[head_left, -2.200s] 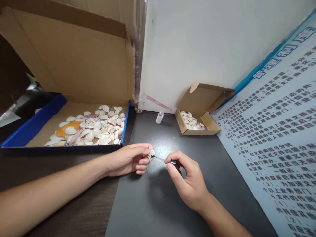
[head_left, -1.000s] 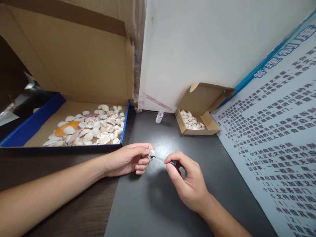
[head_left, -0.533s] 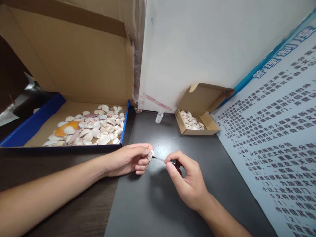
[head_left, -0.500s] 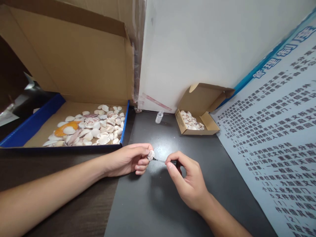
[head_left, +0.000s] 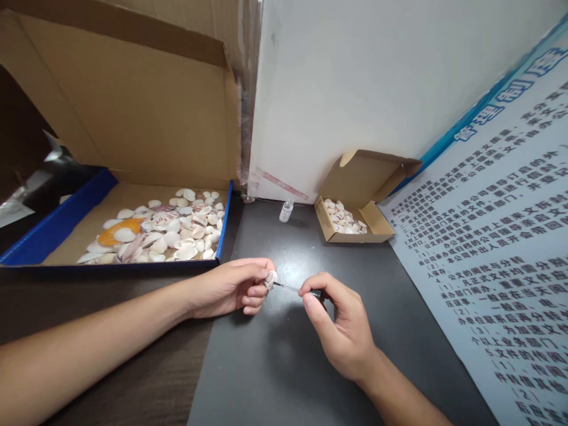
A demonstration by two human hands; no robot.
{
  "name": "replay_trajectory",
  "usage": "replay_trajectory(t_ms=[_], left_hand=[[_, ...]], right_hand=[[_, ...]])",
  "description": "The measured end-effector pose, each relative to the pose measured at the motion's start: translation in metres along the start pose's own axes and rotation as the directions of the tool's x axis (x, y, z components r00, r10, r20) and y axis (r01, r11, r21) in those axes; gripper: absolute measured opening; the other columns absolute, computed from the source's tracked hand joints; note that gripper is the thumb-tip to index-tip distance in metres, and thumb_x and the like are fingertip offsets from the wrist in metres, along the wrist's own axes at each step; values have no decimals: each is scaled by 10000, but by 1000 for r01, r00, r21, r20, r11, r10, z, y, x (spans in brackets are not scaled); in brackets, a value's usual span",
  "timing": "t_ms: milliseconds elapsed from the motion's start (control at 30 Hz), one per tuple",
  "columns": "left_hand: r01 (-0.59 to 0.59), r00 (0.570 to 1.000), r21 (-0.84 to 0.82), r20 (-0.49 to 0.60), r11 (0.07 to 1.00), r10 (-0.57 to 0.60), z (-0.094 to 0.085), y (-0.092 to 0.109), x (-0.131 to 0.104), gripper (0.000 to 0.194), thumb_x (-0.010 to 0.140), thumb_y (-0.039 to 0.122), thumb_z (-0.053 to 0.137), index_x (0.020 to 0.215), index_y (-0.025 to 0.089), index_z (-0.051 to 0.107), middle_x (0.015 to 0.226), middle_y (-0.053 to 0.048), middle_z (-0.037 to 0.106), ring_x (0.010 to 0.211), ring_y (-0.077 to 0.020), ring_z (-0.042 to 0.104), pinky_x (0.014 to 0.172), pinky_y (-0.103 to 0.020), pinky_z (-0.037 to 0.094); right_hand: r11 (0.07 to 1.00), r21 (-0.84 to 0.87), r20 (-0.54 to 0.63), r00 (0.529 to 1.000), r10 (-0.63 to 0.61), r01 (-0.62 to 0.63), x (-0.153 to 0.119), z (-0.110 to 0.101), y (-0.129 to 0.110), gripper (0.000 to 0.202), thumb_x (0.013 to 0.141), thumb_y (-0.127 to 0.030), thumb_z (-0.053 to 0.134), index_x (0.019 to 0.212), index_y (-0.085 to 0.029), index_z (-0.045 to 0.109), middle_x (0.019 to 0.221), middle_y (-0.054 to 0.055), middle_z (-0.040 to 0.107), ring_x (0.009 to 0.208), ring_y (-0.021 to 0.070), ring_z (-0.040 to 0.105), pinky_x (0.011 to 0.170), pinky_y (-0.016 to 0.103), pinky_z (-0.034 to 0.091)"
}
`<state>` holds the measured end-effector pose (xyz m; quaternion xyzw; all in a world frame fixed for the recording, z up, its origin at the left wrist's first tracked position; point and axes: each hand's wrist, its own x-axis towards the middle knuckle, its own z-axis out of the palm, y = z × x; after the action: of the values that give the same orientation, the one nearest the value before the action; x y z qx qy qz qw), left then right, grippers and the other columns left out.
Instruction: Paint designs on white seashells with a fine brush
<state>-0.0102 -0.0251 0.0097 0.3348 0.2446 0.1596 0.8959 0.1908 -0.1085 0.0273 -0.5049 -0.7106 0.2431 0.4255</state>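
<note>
Between its thumb and fingers my left hand (head_left: 242,287) pinches a small ridged, whitish seashell (head_left: 270,280) with darker speckles. My right hand (head_left: 339,316) grips the black cap of a small applicator brush (head_left: 289,288). Its thin clear stem points left, and the dark bristle tip meets the shell's right side. Farther back, a small clear glass bottle (head_left: 286,211) with a printed label stands uncapped on the dark grey tabletop (head_left: 266,367).
On the left, a large blue-sided cardboard box (head_left: 224,222) lies open with many shells inside. A small cardboard box (head_left: 355,238) of shells stands at the back right. A white wall (head_left: 355,77) rises behind, and a printed sign (head_left: 501,236) borders the right.
The shell has turned slightly in my left fingers. My right hand has shifted a little to the right, and the brush tip sits slightly higher on the shell.
</note>
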Motion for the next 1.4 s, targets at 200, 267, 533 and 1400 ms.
replay_trajectory(t_ms=[200,267,533,1400], left_hand=[[2,1000,6,1,1000,-2,-1,0,0,161,904,246,549,782,182,465,576,70,327,508,-84,256,517,-200,297],[0,1000,10,6,1000,0,-1,-1,0,169,907,242,539,771,181,459,576,70,323,509,-83,249,516,-200,294],[-9,1000,21,12,1000,9,0,0,0,167,920,226,510,769,178,458,583,72,311,517,-82,235,518,-203,292],[-8,1000,13,9,1000,8,0,0,0,134,922,225,505,799,180,479,577,70,326,516,-86,252,523,-202,301]], right_hand=[[1000,-2,54,998,17,-17,-1,1,0,124,919,-214,519,816,-193,585,679,-13,578,570,111,491,534,225,404],[1000,-2,52,998,20,-20,0,1,0,138,919,-213,515,797,-193,575,661,-17,562,564,111,482,528,225,397],[1000,15,36,999,-17,16,0,1,0,90,919,-190,532,862,-197,601,712,-17,598,580,105,503,548,216,415],[1000,8,64,998,0,0,-1,1,-1,88,917,-204,532,858,-196,597,705,-24,590,570,98,494,547,206,403]])
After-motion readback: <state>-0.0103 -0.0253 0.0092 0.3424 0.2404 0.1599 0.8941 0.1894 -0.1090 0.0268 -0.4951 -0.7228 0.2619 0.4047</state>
